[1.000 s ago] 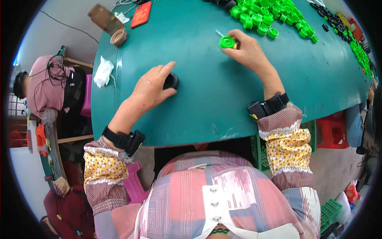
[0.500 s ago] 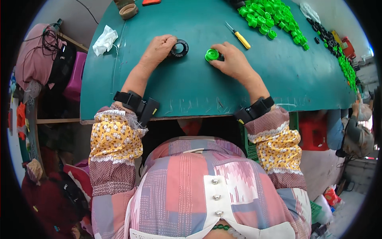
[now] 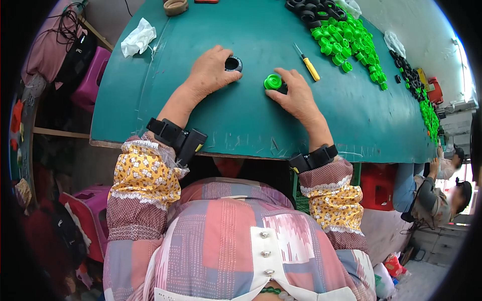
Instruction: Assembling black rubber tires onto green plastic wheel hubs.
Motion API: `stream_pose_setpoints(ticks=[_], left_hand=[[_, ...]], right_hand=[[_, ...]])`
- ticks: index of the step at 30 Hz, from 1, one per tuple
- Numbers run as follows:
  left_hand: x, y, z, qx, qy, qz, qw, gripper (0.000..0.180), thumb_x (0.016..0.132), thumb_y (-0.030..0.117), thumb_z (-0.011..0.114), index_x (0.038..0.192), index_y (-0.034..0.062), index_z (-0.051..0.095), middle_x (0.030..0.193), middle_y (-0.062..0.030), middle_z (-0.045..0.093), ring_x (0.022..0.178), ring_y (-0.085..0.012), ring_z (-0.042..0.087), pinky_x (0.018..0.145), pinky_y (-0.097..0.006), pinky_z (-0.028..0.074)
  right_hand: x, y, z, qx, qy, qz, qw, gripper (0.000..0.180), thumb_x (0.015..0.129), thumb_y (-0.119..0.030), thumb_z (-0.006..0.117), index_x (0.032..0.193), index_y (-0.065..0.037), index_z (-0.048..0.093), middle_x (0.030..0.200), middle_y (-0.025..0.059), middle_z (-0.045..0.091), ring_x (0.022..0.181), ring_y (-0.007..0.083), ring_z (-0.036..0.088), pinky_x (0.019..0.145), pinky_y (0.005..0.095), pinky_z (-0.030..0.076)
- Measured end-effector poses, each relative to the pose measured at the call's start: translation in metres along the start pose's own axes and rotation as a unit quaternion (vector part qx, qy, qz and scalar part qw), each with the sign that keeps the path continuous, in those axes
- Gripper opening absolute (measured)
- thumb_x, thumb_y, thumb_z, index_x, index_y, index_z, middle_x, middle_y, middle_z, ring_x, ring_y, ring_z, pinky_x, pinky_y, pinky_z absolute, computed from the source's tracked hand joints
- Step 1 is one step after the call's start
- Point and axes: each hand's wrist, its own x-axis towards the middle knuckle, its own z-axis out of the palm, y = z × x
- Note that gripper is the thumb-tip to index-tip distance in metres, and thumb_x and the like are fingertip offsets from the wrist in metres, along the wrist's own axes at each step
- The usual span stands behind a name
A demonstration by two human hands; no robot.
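Note:
My left hand is closed around a small black tire, thumb on its near side and fingers on its far side. The tire is over the green tabletop, and its round hole shows. To its right, a bright green wheel hub is pinched between the thumb and fingers of my right hand. Something dark sits behind the hub inside that grip; I cannot make out what it is. A gap of bare table separates the tire from the hub.
A yellow-handled screwdriver lies right of my right hand. Beyond it are piles of green hubs and black tires. Crumpled white tissue and a brown tape roll lie at the left. Other people sit at the far right.
My left hand has turned, its thumb now round the near side of the tire and covering more of it. My right hand still holds the green hub. The whole view has shifted slightly.

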Motion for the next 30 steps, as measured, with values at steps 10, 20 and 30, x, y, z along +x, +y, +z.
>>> stream_pose_setpoints(ticks=[10,20,30], left_hand=[[0.003,0.027,0.001,-0.725,-0.096,-0.135,0.668,0.036,0.087,0.022,0.044,0.116,0.0004,0.048,0.09,-0.0101,0.06,0.074,-0.0187,0.062,0.064,-0.025,0.05],[0.012,0.061,0.03,-0.801,-0.113,-0.145,0.57,0.035,0.093,0.025,0.033,0.111,-0.0026,0.046,0.096,-0.0154,0.059,0.08,-0.0262,0.062,0.067,-0.03,0.053],[0.009,0.071,0.048,-0.784,-0.026,-0.187,0.591,0.032,0.094,0.027,0.033,0.113,0.0049,0.047,0.097,-0.0099,0.056,0.074,-0.0202,0.061,0.066,-0.028,0.051]], right_hand=[[0.013,-0.019,-0.014,0.581,-0.063,0.121,0.803,0.035,0.085,-0.025,0.056,0.11,0.001,0.052,0.082,0.0048,0.059,0.071,0.0094,0.053,0.064,0.0215,0.043],[0.011,-0.017,-0.029,0.541,0.032,0.125,0.831,0.031,0.088,-0.023,0.05,0.108,0.001,0.053,0.07,0.0001,0.052,0.061,0.0062,0.046,0.057,0.019,0.039],[0.019,-0.016,0.002,0.319,0.156,0.091,0.93,0.02,0.088,-0.017,0.051,0.098,-0.001,0.058,0.065,0.0059,0.055,0.063,0.0079,0.052,0.057,0.0258,0.045]])
